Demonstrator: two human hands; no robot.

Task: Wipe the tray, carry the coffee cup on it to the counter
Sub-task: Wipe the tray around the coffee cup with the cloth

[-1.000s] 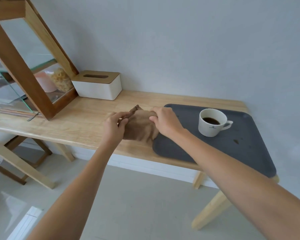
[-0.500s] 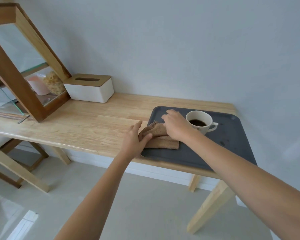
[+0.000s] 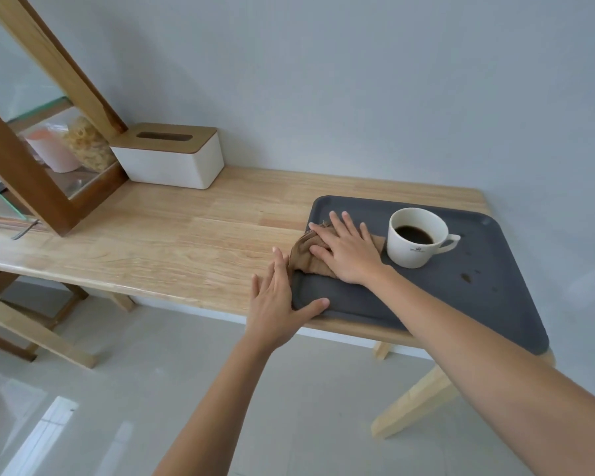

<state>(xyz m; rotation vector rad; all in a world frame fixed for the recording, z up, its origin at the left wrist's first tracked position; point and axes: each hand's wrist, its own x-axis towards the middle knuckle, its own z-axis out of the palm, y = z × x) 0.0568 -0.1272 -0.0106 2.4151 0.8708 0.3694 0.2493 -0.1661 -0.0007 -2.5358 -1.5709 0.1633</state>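
Nearest to the camera, the left hand (image 3: 278, 297) is laid open on the near left corner of the dark tray (image 3: 426, 304), with the thumb on its edge, and nothing is gripped by it. A little further, the right hand (image 3: 349, 250) is pressed flat and open on the brown cloth (image 3: 304, 252) at the left part of the tray, so the dark spots (image 3: 466, 277) are found to its right, beyond the coffee cup (image 3: 416, 237), and the right hand is judged the nearer one for them. The cup is placed upright just beside the cloth, its handle turned to the right, and a small dark mark is seen on its side but cannot be read; no writing is visible on the tissue box (image 3: 172, 159) further back on the wooden table (image 3: 152, 235).
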